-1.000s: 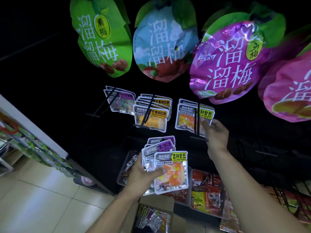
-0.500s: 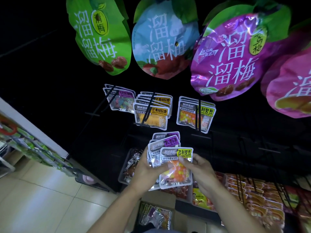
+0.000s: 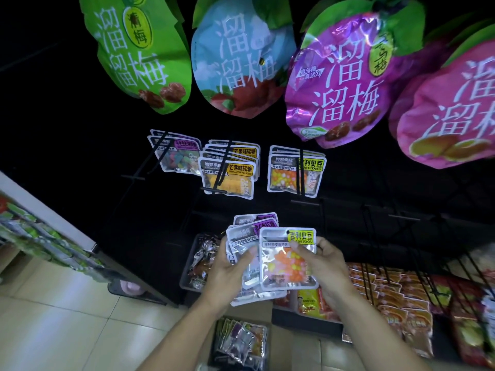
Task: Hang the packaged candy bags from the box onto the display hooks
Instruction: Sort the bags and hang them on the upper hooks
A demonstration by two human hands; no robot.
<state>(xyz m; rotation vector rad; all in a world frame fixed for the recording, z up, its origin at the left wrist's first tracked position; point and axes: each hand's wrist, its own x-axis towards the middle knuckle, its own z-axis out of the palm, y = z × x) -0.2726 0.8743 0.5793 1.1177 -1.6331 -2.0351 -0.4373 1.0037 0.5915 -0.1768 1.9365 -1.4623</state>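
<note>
The left hand (image 3: 227, 271) grips a fanned stack of silver candy bags (image 3: 242, 236); the right hand (image 3: 321, 266) pinches the front yellow-labelled silver candy bag (image 3: 288, 257).

The box (image 3: 242, 344) is cut off by the bottom edge (its bags blurred), partly hidden behind both forearms.

溜溜梅 on big hanging bags (image 3: 334, 76); 芒果味软糖 on hooked packets (image 3: 227, 178).

left grip (image 3: 230, 266) curled, right grip (image 3: 320, 263) pinching
</note>
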